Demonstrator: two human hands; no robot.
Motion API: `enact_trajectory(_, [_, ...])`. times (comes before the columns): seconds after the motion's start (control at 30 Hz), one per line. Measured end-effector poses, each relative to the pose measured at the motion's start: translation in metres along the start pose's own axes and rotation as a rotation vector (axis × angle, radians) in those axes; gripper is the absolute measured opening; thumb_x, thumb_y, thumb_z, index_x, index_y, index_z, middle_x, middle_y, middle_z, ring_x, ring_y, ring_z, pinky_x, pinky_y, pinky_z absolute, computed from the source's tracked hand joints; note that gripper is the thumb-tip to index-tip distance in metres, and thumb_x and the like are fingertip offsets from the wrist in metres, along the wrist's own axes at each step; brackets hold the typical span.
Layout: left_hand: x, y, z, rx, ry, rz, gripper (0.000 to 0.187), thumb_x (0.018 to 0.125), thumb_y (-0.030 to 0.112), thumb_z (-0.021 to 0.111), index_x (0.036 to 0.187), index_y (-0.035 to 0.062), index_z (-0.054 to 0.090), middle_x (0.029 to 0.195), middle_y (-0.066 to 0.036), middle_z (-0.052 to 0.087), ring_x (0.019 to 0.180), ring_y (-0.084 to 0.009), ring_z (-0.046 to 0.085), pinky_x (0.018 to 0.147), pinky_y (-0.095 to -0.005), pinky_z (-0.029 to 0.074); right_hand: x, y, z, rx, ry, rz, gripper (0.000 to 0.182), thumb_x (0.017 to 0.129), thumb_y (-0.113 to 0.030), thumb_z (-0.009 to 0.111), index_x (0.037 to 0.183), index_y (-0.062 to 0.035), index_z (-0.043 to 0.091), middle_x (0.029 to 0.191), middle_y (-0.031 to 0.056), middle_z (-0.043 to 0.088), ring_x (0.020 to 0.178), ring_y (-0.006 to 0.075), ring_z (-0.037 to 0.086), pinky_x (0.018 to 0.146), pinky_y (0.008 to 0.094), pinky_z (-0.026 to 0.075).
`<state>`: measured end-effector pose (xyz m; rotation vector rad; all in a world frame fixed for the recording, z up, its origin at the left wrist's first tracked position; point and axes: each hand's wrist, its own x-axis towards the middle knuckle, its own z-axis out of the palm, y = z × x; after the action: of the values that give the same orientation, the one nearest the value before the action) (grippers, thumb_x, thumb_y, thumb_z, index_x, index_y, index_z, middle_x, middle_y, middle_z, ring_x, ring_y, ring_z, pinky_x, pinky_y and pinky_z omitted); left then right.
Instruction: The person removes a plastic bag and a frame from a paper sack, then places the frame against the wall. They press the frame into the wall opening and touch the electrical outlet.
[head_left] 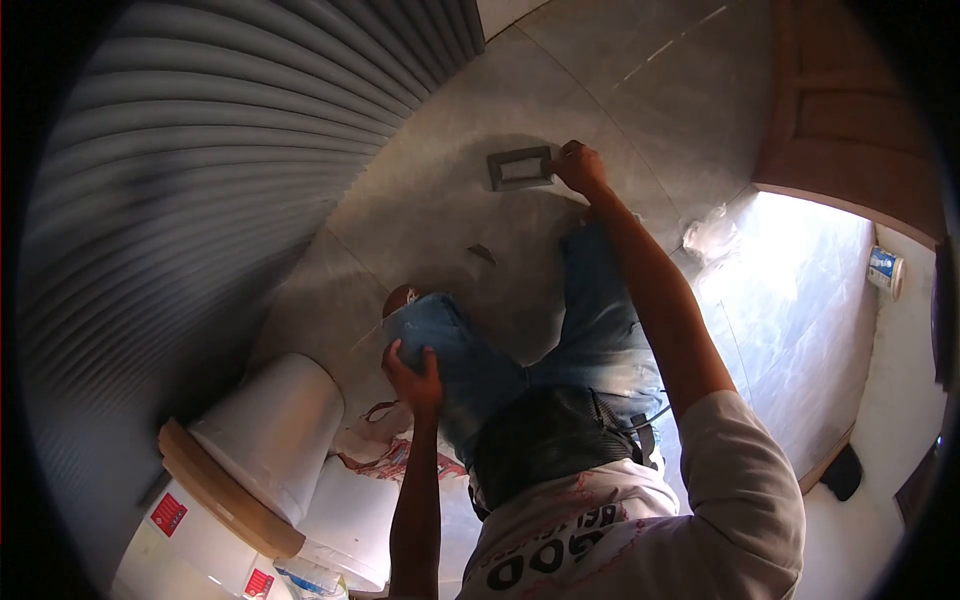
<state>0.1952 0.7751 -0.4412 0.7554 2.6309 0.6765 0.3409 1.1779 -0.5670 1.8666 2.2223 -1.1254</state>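
My right hand (580, 168) is closed on the right end of a small grey rectangular frame (507, 181), which lies on the grey tiled floor (430, 190) and has a paler middle. The fingertips are partly hidden. My left hand (415, 378) rests by my left knee, fingers and thumb apart, against the torn blue jeans (440, 325), with nothing in it. A small dark piece (482, 253) lies on the floor between my knees and the frame.
Corrugated grey sheeting (250, 130) rises at the left. White buckets (275, 430) and a curved brown board (225, 490) are at the lower left. A crumpled plastic bag (710, 237) lies right, near a wooden door (850, 130). A labelled tub (885, 270) stands far right.
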Motion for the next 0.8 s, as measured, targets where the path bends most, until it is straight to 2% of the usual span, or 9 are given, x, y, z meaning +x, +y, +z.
enact_trajectory(0.1, [0.001, 0.004, -0.001, -0.012, -0.001, -0.022, 0.050, 0.079, 0.024, 0.064, 0.119, 0.0018, 0.043, 0.118, -0.020, 0.045, 0.113, -0.0362, 0.043, 0.097, -0.0434, 0.034, -0.001, -0.005, 0.002, -0.053, 0.014, 0.035, 0.054, 0.066, -0.042, 0.073, 0.104, -0.0057, 0.062, 0.096, 0.0139, 0.066, 0.094, 0.0295, 0.062, 0.082, 0.0389, 0.049])
enact_trajectory(0.2, [0.000, 0.006, -0.002, -0.005, -0.013, -0.020, 0.051, 0.079, 0.024, 0.063, 0.119, 0.0015, 0.042, 0.119, -0.020, 0.044, 0.113, -0.0365, 0.043, 0.097, -0.0438, 0.034, 0.000, -0.002, 0.002, -0.015, 0.000, 0.041, 0.057, 0.064, -0.043, 0.073, 0.106, -0.0061, 0.061, 0.100, 0.0161, 0.065, 0.095, 0.0307, 0.062, 0.082, 0.0385, 0.049])
enact_trajectory(0.27, [0.000, 0.006, -0.002, -0.005, -0.015, -0.017, 0.051, 0.079, 0.024, 0.063, 0.120, 0.0016, 0.042, 0.119, -0.020, 0.044, 0.112, -0.0367, 0.043, 0.097, -0.0441, 0.034, 0.003, 0.002, 0.001, 0.067, -0.010, -0.014, 0.066, 0.061, -0.039, 0.077, 0.116, -0.0085, 0.055, 0.109, 0.0188, 0.060, 0.102, 0.0321, 0.058, 0.087, 0.0389, 0.047])
enact_trajectory(0.3, [0.000, 0.006, -0.002, -0.005, -0.017, -0.010, 0.051, 0.080, 0.023, 0.063, 0.120, 0.0016, 0.042, 0.119, -0.020, 0.044, 0.112, -0.0369, 0.043, 0.096, -0.0443, 0.034, -0.002, 0.002, -0.001, 0.064, -0.012, -0.013, 0.066, 0.061, -0.039, 0.077, 0.116, -0.0085, 0.055, 0.109, 0.0188, 0.060, 0.102, 0.0321, 0.058, 0.087, 0.0389, 0.047])
enact_trajectory(0.37, [0.000, 0.005, -0.002, 0.007, -0.019, -0.006, 0.051, 0.080, 0.023, 0.064, 0.121, 0.0018, 0.041, 0.119, -0.020, 0.044, 0.112, -0.0371, 0.043, 0.096, -0.0445, 0.034, -0.012, 0.003, -0.008, -0.032, 0.032, -0.393, 0.085, 0.053, -0.033, 0.083, 0.125, -0.0091, 0.045, 0.118, 0.0190, 0.050, 0.109, 0.0350, 0.051, 0.092, 0.0414, 0.043])
enact_trajectory(0.4, [0.000, 0.005, -0.002, 0.021, -0.020, 0.002, 0.051, 0.080, 0.022, 0.064, 0.121, 0.0019, 0.041, 0.119, -0.020, 0.044, 0.113, -0.0372, 0.043, 0.096, -0.0446, 0.034, -0.013, 0.003, -0.010, -0.036, 0.030, -0.392, 0.085, 0.053, -0.033, 0.083, 0.125, -0.0091, 0.045, 0.118, 0.0190, 0.050, 0.109, 0.0350, 0.051, 0.092, 0.0414, 0.043])
enact_trajectory(0.47, [0.000, 0.006, -0.002, 0.013, -0.017, -0.005, 0.051, 0.080, 0.022, 0.064, 0.121, 0.0019, 0.041, 0.119, -0.020, 0.044, 0.113, -0.0372, 0.043, 0.096, -0.0446, 0.034, -0.015, 0.003, -0.013, -0.166, -0.040, -0.448, 0.099, 0.049, -0.030, 0.085, 0.133, -0.0121, 0.036, 0.127, 0.0171, 0.039, 0.117, 0.0363, 0.041, 0.096, 0.0451, 0.039])
enact_trajectory(0.67, [0.000, 0.006, -0.002, -0.004, -0.002, 0.006, 0.050, 0.080, 0.022, 0.064, 0.120, 0.0017, 0.042, 0.119, -0.020, 0.044, 0.112, -0.0370, 0.043, 0.097, -0.0442, 0.033, -0.011, 0.004, -0.013, -0.306, -0.092, -0.503, 0.101, 0.049, -0.027, 0.085, 0.134, -0.0162, 0.033, 0.127, 0.0146, 0.036, 0.118, 0.0356, 0.039, 0.092, 0.0496, 0.039])
enact_trajectory(0.8, [0.001, 0.006, -0.002, -0.008, 0.008, 0.024, 0.050, 0.080, 0.022, 0.063, 0.120, 0.0019, 0.043, 0.118, -0.020, 0.045, 0.112, -0.0367, 0.043, 0.097, -0.0439, 0.034, -0.007, 0.011, -0.007, -0.317, -0.054, -0.533, 0.097, 0.049, -0.025, 0.085, 0.133, -0.0176, 0.036, 0.125, 0.0135, 0.037, 0.116, 0.0347, 0.040, 0.091, 0.0481, 0.040])
